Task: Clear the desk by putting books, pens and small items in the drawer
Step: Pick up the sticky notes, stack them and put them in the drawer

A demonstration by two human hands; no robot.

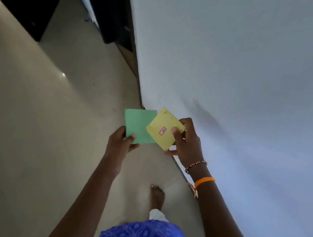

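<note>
Head cam: left hand [121, 141] pinches green booklet [139, 124] at its near corner, thumb on top; right hand [187, 142] pinches yellow booklet [163, 129], overlapping green's right edge. Both above floor [26, 116]; probably thin notebooks

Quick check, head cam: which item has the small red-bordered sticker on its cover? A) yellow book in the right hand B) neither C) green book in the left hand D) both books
A: the sticker sits on the yellow book, which the right hand grips; the green book, held by the left hand, shows a plain cover.
</note>
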